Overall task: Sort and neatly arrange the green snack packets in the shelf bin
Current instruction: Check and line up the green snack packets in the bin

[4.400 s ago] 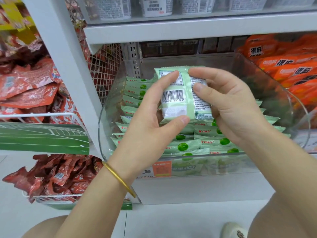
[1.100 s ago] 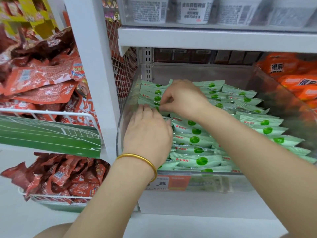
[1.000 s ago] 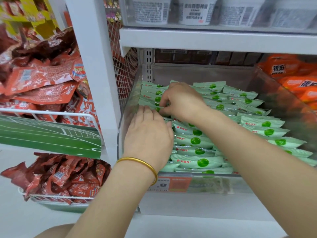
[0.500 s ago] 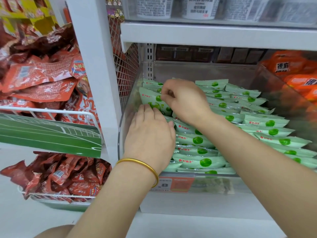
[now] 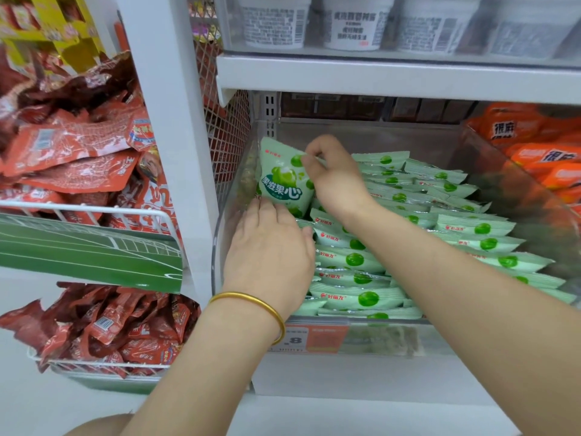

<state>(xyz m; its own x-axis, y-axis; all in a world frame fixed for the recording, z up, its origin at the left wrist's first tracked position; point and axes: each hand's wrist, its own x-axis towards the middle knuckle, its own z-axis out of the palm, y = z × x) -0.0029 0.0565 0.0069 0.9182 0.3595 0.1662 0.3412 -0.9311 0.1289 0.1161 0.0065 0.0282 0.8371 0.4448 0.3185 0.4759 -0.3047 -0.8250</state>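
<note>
Cups above bin, orange packets beside

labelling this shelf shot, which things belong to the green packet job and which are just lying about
In the job: raised green packet, right hand pinching it, left hand on the stacked green packets, clear bin.
Lying about: red packets, orange packets, white tubs, price tag.

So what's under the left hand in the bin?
The left hand lies flat on the front-left packets; their edges show at its right side. How they lie beneath the palm is covered. Just behind it, the right hand pinches a raised packet.
</note>
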